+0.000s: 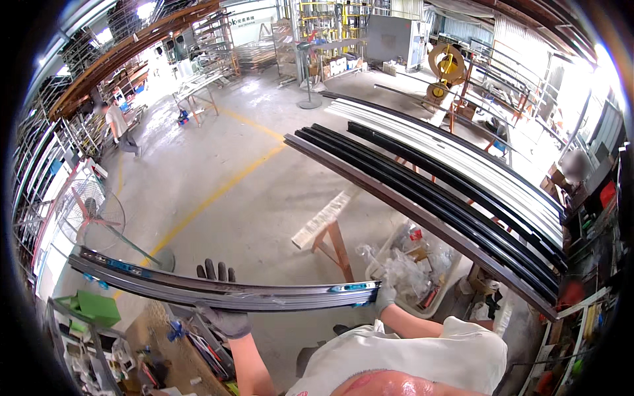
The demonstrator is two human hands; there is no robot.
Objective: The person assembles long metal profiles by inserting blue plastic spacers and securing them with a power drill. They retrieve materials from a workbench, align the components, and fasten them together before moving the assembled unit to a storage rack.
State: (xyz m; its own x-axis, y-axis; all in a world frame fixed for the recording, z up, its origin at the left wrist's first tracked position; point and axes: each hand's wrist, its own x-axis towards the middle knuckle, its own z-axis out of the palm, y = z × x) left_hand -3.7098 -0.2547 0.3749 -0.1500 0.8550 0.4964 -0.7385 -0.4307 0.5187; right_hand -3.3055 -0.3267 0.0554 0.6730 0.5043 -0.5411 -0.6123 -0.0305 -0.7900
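Across the front of me, a long dark grey metal profile [264, 295] with grooves along its length lies nearly level. Blue pieces show near both of its ends. My left hand [224, 321], in a grey glove, holds it from below left of its middle, the palm on the near side and the fingertips sticking up beyond the far edge. At the profile's right end my right hand [386, 297], also gloved, grips it; its fingers are partly hidden.
Long black, brown and white profiles [422, 210] rest on supports at the right. Beside a wooden trestle [333, 247] is a bin [432, 305] of plastic scrap. A floor fan [91, 210] and green box [99, 309] stand left. A person [117, 125] is farther off.
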